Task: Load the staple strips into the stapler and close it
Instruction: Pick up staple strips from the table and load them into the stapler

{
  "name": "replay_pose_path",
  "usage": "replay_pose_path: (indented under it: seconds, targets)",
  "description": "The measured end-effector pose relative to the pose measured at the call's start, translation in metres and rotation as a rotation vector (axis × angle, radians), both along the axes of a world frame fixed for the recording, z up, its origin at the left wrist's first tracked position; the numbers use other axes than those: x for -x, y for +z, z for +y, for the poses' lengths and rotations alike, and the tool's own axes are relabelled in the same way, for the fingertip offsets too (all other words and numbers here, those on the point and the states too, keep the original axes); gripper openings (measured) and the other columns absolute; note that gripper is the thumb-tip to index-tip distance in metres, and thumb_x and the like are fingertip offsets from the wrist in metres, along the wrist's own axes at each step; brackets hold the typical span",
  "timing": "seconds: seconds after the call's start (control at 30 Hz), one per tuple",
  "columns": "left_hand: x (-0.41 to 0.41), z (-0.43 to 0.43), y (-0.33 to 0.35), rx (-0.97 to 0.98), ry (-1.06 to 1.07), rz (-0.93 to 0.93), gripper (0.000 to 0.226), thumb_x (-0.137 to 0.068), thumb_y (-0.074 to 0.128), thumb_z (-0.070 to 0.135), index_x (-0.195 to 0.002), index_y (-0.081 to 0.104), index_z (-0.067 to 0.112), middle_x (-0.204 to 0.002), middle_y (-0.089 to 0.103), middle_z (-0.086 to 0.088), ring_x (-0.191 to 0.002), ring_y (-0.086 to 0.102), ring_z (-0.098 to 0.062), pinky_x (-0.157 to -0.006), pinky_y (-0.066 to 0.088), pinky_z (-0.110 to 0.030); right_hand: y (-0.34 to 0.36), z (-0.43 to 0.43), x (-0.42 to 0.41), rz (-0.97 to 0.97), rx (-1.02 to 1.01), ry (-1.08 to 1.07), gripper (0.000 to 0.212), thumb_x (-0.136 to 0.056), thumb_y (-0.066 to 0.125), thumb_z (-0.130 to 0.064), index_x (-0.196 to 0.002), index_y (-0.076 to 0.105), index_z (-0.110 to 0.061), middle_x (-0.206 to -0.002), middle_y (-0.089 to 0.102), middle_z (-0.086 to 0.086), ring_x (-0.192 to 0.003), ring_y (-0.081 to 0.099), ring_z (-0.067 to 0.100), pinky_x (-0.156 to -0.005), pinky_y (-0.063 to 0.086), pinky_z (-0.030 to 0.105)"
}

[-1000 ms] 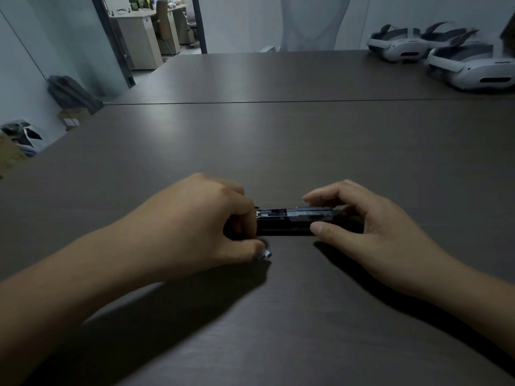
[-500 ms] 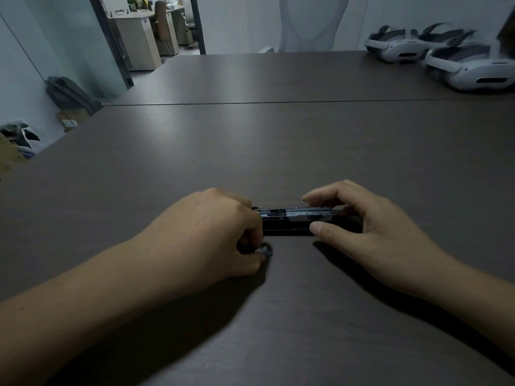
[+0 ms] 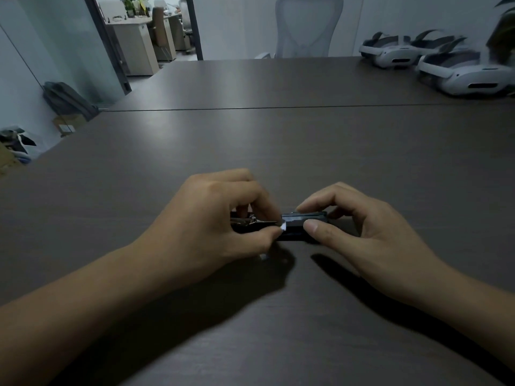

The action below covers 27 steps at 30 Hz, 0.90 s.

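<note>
Stapler (image 3: 296,228): black, laid flat and lengthwise from left to right on the dark table (image 3: 278,151), midway between the left and right edges and nearer the near edge than the far one.
Stapler's left part: largely covered by the left hand (image 3: 211,221); a silvery metal mechanism (image 3: 252,220) is seen exposed there.
Left hand: held knuckles up with the fingers curled; a staple strip (image 3: 283,226) is pinched between the thumb tip and the forefinger tip.
Staple strip: a small bright piece, held at the top of the stapler about halfway along its body; whether it is seated in the channel cannot be told.
Right hand (image 3: 373,235): the stapler's right end is grasped, with the forefinger laid over the top and far side and the thumb pressed against the near side; the other fingers are curled behind the body.
Small pale piece (image 3: 263,256): found on the table just on the near side of the stapler, below the left thumb, in shadow; what it is cannot be told.
Seam (image 3: 250,108): a thin line is drawn across the table from left to right, well beyond the hands.
Headsets (image 3: 459,76): white, grouped at the far right corner of the table.
Office chair (image 3: 306,26): pale, placed behind the far edge.
Backpack (image 3: 67,100): grey, set on the floor beyond the left edge, against the glass wall.
</note>
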<state>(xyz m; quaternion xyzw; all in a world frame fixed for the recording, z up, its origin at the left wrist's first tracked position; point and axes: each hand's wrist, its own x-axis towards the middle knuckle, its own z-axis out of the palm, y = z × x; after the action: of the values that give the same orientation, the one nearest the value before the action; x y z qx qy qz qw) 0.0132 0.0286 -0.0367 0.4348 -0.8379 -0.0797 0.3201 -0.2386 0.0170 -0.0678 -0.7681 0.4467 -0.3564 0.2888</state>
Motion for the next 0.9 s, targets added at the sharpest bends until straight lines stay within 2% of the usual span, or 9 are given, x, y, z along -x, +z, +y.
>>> replay_pose_path:
  seconds: [0.1,0.17,0.33,0.4,0.5,0.57,0.73,0.83,0.9]
  targets:
    - [0.007,0.0,-0.006,0.05,-0.031,0.078,0.009,-0.085,0.086,0.026,-0.089,0.079,0.024,-0.086,0.069,0.008,-0.076,0.065,-0.014,-0.068,0.052,-0.031,0.003,0.001,-0.002,-0.08,-0.035,0.044,0.011,-0.095,0.071,-0.031,-0.102,0.079,-0.029,-0.11,0.073,-0.008,-0.111,0.069,0.012,-0.1,0.049,0.024]
    - [0.011,-0.001,-0.01,0.066,-0.041,0.112,0.01,-0.086,0.087,0.023,-0.091,0.079,0.022,-0.088,0.069,0.006,-0.08,0.066,-0.014,-0.071,0.053,-0.035,0.005,0.003,-0.003,-0.137,-0.075,0.086,0.018,-0.093,0.068,-0.034,-0.102,0.081,-0.026,-0.112,0.073,-0.007,-0.113,0.069,0.01,-0.103,0.047,0.021]
    - [0.015,-0.003,-0.015,0.09,-0.059,0.18,0.009,-0.088,0.086,0.024,-0.093,0.079,0.021,-0.091,0.069,0.007,-0.083,0.066,-0.013,-0.074,0.053,-0.031,0.008,0.004,-0.002,-0.253,-0.198,0.129,0.026,-0.089,0.069,-0.034,-0.094,0.084,-0.015,-0.115,0.075,-0.006,-0.116,0.07,0.007,-0.103,0.045,0.014]
    - [0.016,-0.004,-0.016,0.098,-0.067,0.184,0.009,-0.089,0.085,0.024,-0.094,0.079,0.019,-0.092,0.07,0.005,-0.084,0.067,-0.014,-0.075,0.053,-0.034,0.005,0.002,-0.002,-0.293,-0.246,0.138,0.02,-0.093,0.076,-0.032,-0.092,0.085,-0.013,-0.117,0.076,-0.006,-0.119,0.07,0.008,-0.108,0.046,0.019]
    - [0.016,-0.003,-0.017,0.104,-0.077,0.185,0.01,-0.089,0.085,0.022,-0.095,0.079,0.017,-0.093,0.071,0.003,-0.085,0.068,-0.016,-0.074,0.054,-0.037,0.002,0.002,-0.002,-0.379,-0.306,0.136,0.017,-0.088,0.075,-0.025,-0.093,0.085,-0.012,-0.123,0.076,-0.003,-0.125,0.07,0.014,-0.121,0.044,0.042]
    - [0.016,-0.003,-0.017,0.112,-0.083,0.185,0.009,-0.089,0.086,0.022,-0.095,0.079,0.018,-0.094,0.071,0.003,-0.086,0.068,-0.016,-0.074,0.054,-0.037,0.001,0.001,-0.003,-0.413,-0.331,0.138,0.016,-0.087,0.075,-0.024,-0.095,0.086,-0.015,-0.126,0.076,-0.002,-0.128,0.069,0.017,-0.123,0.041,0.053]
    - [0.016,-0.003,-0.016,0.131,-0.086,0.181,0.009,-0.09,0.085,0.022,-0.096,0.079,0.018,-0.094,0.07,0.004,-0.087,0.067,-0.017,-0.076,0.053,-0.036,0.001,0.0,-0.003,-0.462,-0.388,0.168,0.017,-0.088,0.077,-0.024,-0.098,0.085,-0.013,-0.133,0.074,0.001,-0.132,0.067,0.019,-0.126,0.036,0.056]
    - [0.018,-0.002,-0.016,0.143,-0.084,0.177,0.01,-0.09,0.085,0.021,-0.097,0.08,0.016,-0.095,0.07,0.003,-0.086,0.066,-0.016,-0.076,0.053,-0.035,0.001,0.0,-0.004,-0.496,-0.41,0.16,0.011,-0.086,0.078,-0.021,-0.092,0.084,-0.014,-0.131,0.075,0.002,-0.132,0.067,0.019,-0.126,0.036,0.055]
    - [0.019,-0.001,-0.016,0.155,-0.078,0.169,0.01,-0.09,0.085,0.021,-0.096,0.08,0.014,-0.094,0.07,0.002,-0.085,0.067,-0.017,-0.075,0.053,-0.035,0.002,0.0,-0.005,-0.504,-0.408,0.141,0.011,-0.081,0.082,-0.027,-0.085,0.083,-0.017,-0.129,0.076,0.002,-0.131,0.068,0.018,-0.125,0.037,0.054]
